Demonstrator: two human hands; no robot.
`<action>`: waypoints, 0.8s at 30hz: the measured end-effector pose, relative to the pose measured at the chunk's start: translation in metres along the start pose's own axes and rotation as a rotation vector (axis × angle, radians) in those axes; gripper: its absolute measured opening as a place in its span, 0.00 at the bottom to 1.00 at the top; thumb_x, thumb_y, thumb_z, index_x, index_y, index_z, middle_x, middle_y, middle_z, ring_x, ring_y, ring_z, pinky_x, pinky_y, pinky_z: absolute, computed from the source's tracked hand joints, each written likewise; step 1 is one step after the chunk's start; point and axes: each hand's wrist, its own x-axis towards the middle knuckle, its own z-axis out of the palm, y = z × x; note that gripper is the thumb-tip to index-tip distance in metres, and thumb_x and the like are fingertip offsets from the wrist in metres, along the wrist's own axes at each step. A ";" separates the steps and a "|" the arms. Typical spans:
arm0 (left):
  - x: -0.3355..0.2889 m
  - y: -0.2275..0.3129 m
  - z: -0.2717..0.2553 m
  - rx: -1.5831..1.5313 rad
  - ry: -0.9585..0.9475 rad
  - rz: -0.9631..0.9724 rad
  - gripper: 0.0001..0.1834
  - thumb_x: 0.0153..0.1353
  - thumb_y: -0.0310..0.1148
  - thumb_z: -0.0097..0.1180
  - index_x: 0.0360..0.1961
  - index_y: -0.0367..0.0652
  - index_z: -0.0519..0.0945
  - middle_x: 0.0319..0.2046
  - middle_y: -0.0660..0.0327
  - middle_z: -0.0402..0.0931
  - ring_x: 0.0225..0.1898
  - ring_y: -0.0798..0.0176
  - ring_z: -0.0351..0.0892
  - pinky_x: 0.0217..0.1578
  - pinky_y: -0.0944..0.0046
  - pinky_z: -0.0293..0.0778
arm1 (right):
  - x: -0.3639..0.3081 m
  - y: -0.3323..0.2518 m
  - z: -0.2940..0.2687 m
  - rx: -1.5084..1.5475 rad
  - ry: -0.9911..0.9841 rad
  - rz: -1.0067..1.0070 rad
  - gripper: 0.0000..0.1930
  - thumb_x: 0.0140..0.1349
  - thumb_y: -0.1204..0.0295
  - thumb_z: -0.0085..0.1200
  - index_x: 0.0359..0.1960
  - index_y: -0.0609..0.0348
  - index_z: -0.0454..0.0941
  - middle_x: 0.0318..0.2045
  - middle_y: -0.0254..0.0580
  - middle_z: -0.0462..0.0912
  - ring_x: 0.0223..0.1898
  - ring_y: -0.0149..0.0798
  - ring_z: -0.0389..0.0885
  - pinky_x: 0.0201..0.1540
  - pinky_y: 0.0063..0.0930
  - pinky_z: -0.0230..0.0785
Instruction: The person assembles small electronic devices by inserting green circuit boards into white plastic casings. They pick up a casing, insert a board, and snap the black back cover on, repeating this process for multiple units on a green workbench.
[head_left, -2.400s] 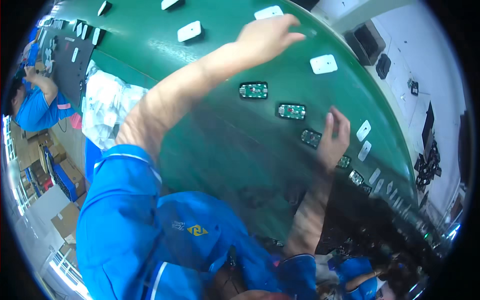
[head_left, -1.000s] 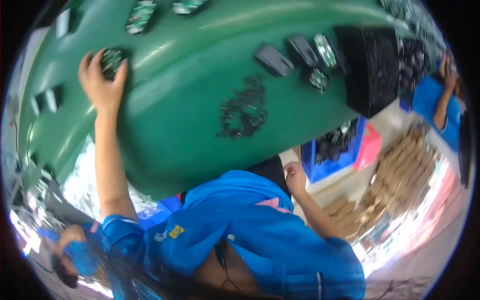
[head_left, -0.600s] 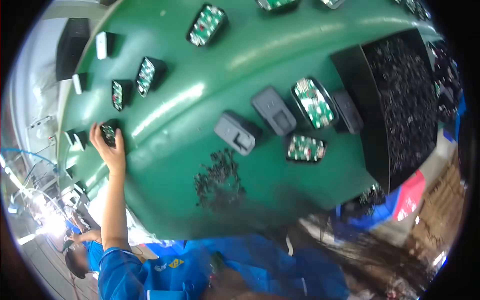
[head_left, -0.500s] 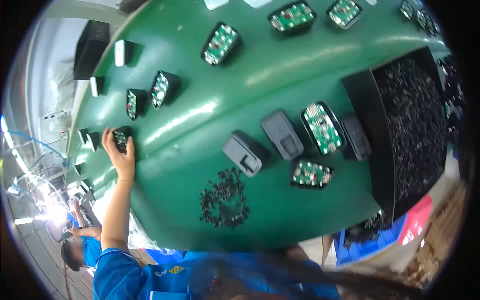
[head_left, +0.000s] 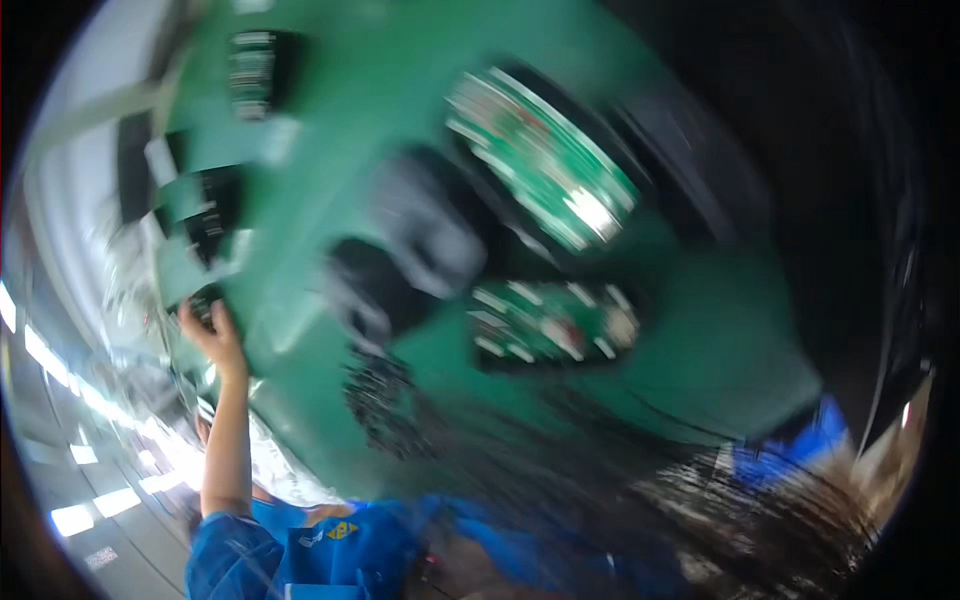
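Note:
My left hand reaches out to the far left edge of the green table. Its thumb and fingers are closed around a small dark housing, whose inside is too blurred to make out. Beyond it stand another dark housing and one with a green circuit board. Two grey plastic housings sit mid-table, smeared by motion. To their right lie a large open housing with a green circuit board and a smaller one. My right hand does not show.
A heap of small black parts lies on the green table, near its front. A large dark box takes up the right side. Below the table at right is a blue bin. Dark hair strands blur the lower right.
The view has swung and come nearer the table, so the housings look larger and blurred. My left hand still grips the dark housing, now lower and farther left in the picture.

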 end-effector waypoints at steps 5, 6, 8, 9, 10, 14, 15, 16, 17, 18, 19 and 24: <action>-0.005 -0.035 -0.008 0.066 -0.021 0.030 0.33 0.60 0.47 0.58 0.52 0.25 0.67 0.42 0.42 0.69 0.43 0.49 0.71 0.47 0.53 0.69 | -0.019 -0.007 0.007 0.069 -0.032 0.101 0.09 0.57 0.78 0.47 0.38 0.60 0.77 0.36 0.50 0.79 0.41 0.51 0.78 0.45 0.37 0.71; 0.009 -0.041 -0.010 0.255 -0.014 0.146 0.34 0.60 0.48 0.59 0.51 0.24 0.67 0.42 0.41 0.68 0.43 0.47 0.71 0.47 0.51 0.69 | -0.043 -0.009 0.018 0.108 -0.047 0.151 0.09 0.57 0.78 0.47 0.38 0.61 0.77 0.36 0.50 0.79 0.41 0.51 0.78 0.45 0.37 0.71; 0.020 -0.047 0.000 0.267 0.010 0.189 0.33 0.60 0.48 0.58 0.52 0.27 0.67 0.44 0.42 0.66 0.45 0.44 0.69 0.47 0.52 0.69 | -0.073 -0.018 0.029 0.175 -0.087 0.204 0.09 0.57 0.78 0.48 0.38 0.61 0.77 0.37 0.50 0.79 0.41 0.51 0.78 0.45 0.37 0.71; 0.041 -0.101 -0.008 0.293 -0.068 0.059 0.33 0.60 0.48 0.58 0.52 0.27 0.66 0.45 0.42 0.66 0.46 0.45 0.69 0.47 0.53 0.69 | -0.085 -0.022 0.030 0.206 -0.113 0.220 0.09 0.57 0.78 0.48 0.38 0.61 0.77 0.37 0.50 0.79 0.41 0.51 0.78 0.45 0.37 0.71; 0.035 -0.105 -0.003 0.284 -0.079 0.004 0.33 0.60 0.47 0.58 0.53 0.28 0.66 0.45 0.42 0.66 0.46 0.46 0.69 0.47 0.53 0.69 | -0.090 -0.017 0.034 0.208 -0.102 0.228 0.09 0.57 0.78 0.48 0.38 0.61 0.77 0.37 0.50 0.79 0.41 0.51 0.78 0.45 0.37 0.71; 0.016 -0.032 -0.001 0.223 -0.029 0.080 0.31 0.61 0.45 0.57 0.53 0.28 0.65 0.46 0.43 0.65 0.47 0.48 0.68 0.48 0.54 0.68 | -0.113 0.004 0.038 0.202 -0.114 0.240 0.09 0.57 0.77 0.48 0.39 0.61 0.77 0.37 0.50 0.79 0.41 0.51 0.78 0.45 0.37 0.71; 0.015 -0.029 0.004 0.184 -0.048 0.095 0.32 0.61 0.45 0.57 0.54 0.28 0.64 0.47 0.43 0.65 0.47 0.48 0.68 0.49 0.54 0.67 | -0.117 0.007 0.037 0.202 -0.112 0.253 0.09 0.57 0.77 0.48 0.39 0.61 0.77 0.37 0.50 0.79 0.41 0.51 0.78 0.45 0.37 0.71; 0.011 -0.029 0.000 0.163 -0.047 0.095 0.33 0.62 0.45 0.57 0.55 0.27 0.63 0.48 0.43 0.64 0.48 0.48 0.68 0.50 0.54 0.67 | -0.114 0.012 0.036 0.192 -0.115 0.241 0.09 0.57 0.77 0.48 0.39 0.61 0.77 0.37 0.50 0.79 0.41 0.51 0.78 0.45 0.37 0.71; 0.012 -0.040 -0.004 0.175 -0.070 0.085 0.34 0.61 0.45 0.57 0.56 0.27 0.63 0.50 0.43 0.64 0.49 0.47 0.68 0.51 0.54 0.65 | -0.110 0.015 0.034 0.187 -0.116 0.233 0.09 0.57 0.77 0.48 0.39 0.61 0.77 0.37 0.50 0.79 0.41 0.51 0.78 0.45 0.37 0.71; 0.014 -0.016 0.002 0.156 -0.070 0.070 0.33 0.61 0.44 0.57 0.56 0.27 0.64 0.50 0.43 0.65 0.50 0.47 0.68 0.52 0.55 0.64 | -0.106 0.013 0.037 0.188 -0.109 0.233 0.09 0.57 0.77 0.48 0.39 0.61 0.77 0.37 0.50 0.80 0.41 0.51 0.78 0.45 0.37 0.71; -0.001 -0.018 -0.004 0.103 -0.035 -0.030 0.32 0.61 0.43 0.58 0.56 0.27 0.64 0.50 0.43 0.65 0.50 0.47 0.68 0.52 0.55 0.64 | -0.090 0.017 0.034 0.161 -0.107 0.178 0.09 0.57 0.77 0.48 0.39 0.61 0.77 0.37 0.50 0.80 0.41 0.51 0.78 0.45 0.37 0.71; -0.002 -0.007 0.000 0.194 0.026 0.075 0.30 0.60 0.38 0.58 0.57 0.32 0.63 0.52 0.45 0.64 0.53 0.47 0.66 0.56 0.55 0.62 | -0.055 0.016 0.043 0.124 -0.106 0.082 0.09 0.57 0.77 0.48 0.39 0.61 0.77 0.37 0.50 0.80 0.41 0.51 0.78 0.45 0.37 0.71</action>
